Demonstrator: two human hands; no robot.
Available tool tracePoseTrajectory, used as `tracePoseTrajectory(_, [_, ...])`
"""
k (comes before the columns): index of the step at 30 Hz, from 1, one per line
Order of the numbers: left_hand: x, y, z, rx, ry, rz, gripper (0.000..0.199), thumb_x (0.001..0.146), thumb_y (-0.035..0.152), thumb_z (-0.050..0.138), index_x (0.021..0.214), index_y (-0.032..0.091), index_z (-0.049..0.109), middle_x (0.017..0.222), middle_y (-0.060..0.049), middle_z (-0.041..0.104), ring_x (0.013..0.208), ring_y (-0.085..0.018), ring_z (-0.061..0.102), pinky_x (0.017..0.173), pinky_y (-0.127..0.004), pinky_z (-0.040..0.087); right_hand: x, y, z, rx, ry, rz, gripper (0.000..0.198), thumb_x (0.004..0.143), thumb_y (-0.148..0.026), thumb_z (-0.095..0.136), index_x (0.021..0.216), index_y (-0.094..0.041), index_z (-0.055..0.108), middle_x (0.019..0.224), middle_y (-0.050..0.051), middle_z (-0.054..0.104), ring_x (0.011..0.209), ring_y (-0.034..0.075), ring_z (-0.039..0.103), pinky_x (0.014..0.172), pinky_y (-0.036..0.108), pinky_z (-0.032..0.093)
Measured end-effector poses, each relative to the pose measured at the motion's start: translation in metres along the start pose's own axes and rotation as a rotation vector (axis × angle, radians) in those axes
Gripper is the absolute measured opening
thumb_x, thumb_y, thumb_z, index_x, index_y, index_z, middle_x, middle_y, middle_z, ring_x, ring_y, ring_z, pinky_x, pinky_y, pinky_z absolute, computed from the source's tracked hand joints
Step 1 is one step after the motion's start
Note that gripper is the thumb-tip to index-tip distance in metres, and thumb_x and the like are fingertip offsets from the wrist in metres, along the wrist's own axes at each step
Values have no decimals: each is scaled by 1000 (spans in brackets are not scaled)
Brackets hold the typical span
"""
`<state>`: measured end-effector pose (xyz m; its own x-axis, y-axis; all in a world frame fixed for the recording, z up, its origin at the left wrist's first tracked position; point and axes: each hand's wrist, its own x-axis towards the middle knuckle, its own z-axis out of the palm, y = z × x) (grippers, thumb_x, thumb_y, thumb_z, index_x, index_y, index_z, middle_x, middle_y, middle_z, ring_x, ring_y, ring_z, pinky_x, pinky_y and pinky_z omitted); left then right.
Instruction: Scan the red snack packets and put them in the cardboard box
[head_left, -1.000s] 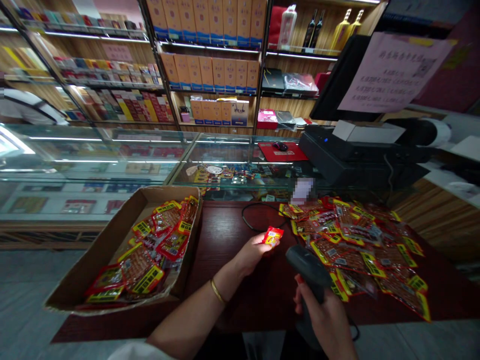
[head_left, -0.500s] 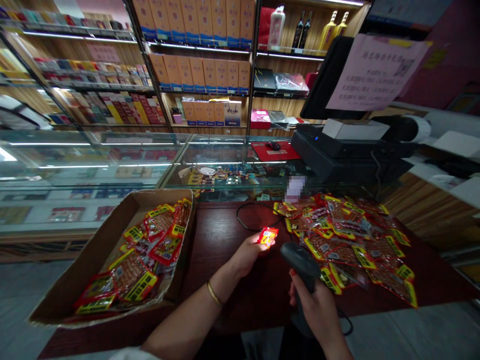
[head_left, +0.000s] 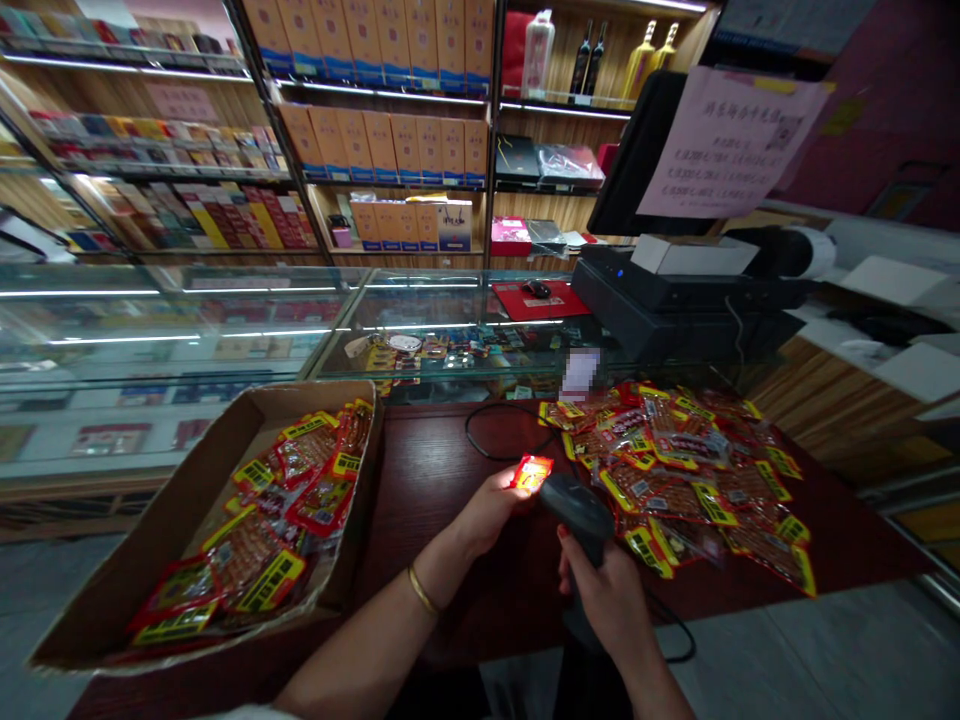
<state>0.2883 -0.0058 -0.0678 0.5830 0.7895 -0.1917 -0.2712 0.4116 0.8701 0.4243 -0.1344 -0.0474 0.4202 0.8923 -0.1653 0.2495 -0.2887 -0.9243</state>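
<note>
Gleaming packet (head_left: 532, 474) (red-yellow) — print (head_left: 530, 481) unreadable

The packet (head_left: 533, 474) is glossy plastic, the scanner (head_left: 581, 512) smooth, matt plastic, the box (head_left: 184, 505) rough cardboard, the counter (head_left: 420, 490) smooth, wood-grained, the bracelet (head_left: 422, 590) shiny metal.

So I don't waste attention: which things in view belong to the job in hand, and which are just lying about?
In the job, it seems:
small packet, in the left hand
scanner, in the right hand
heaped packs on the table
boxed packs

Just lying about, probably:
mouse on the red mat
dark bottles, upper shelf
</note>
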Motion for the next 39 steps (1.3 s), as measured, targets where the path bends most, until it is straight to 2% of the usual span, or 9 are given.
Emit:
tracePoseTrajectory(9, [0,-3,-1,-86,15,-81,62,63,7,65,122,19,77,99,-6,79,77,-15,66,70,-23,44,-17,4,-16,51,34,-27,55,85,-76,64,66,-23,65,55,3,67,52,20,64,53,29,50])
tracePoseTrajectory(11, [1,-6,-4,-99,58,-113,60,64,8,65,122,19,75,96,-7,79,73,-15,68,68,-24,46,-17,9,-22,120,9,-6,55,82,-75,69,69,-22,67,56,3,67,50,20,64,52,29,50])
tracePoseTrajectory(15, [5,-10,-11,-131,94,-117,57,67,11,76,123,20,69,100,-7,79,77,-18,72,74,-28,55,-9,23,-23,445,-108,99,57,74,-71,80,95,-18,73,57,-3,64,43,15,60,58,31,57])
tracePoseTrajectory(21, [16,-11,-15,-171,136,-87,40,65,16,89,99,16,69,93,-5,79,78,-17,74,77,-28,57,-2,45,-15,777,-140,126,50,79,-61,82,102,-18,71,58,-7,62,41,10,56,60,29,57])
tracePoseTrajectory(25, [34,0,13,-175,74,-106,31,69,9,77,99,14,73,93,-8,79,78,-19,75,76,-29,58,-1,67,-15,845,-194,63,47,81,-59,81,100,-17,72,57,-5,63,42,11,58,54,27,54])
tracePoseTrajectory(30, [94,35,95,-152,-117,-98,36,66,3,64,100,11,74,89,-8,78,73,-17,72,74,-27,59,1,77,-14,842,-143,74,53,73,-62,87,98,-17,73,56,-2,65,44,14,61,43,23,47])
tracePoseTrajectory(34, [142,52,150,-88,-74,-96,43,74,4,64,116,13,68,96,-9,76,80,-17,73,79,-30,60,-3,70,-14,808,-103,72,49,76,-60,85,99,-18,75,57,-2,65,46,15,62,45,24,49])
tracePoseTrajectory(36, [145,54,154,-45,37,-70,52,77,4,66,128,13,62,111,-12,75,92,-18,73,87,-31,58,-7,70,-15,786,-92,61,49,75,-61,85,97,-18,75,56,-2,64,45,15,61,48,27,53])
tracePoseTrajectory(39, [110,63,122,81,124,53,64,79,3,69,141,13,55,138,-16,67,117,-21,68,104,-33,52,-8,77,-18,758,-106,66,46,75,-58,86,96,-19,75,58,-2,66,46,15,62,55,30,58])
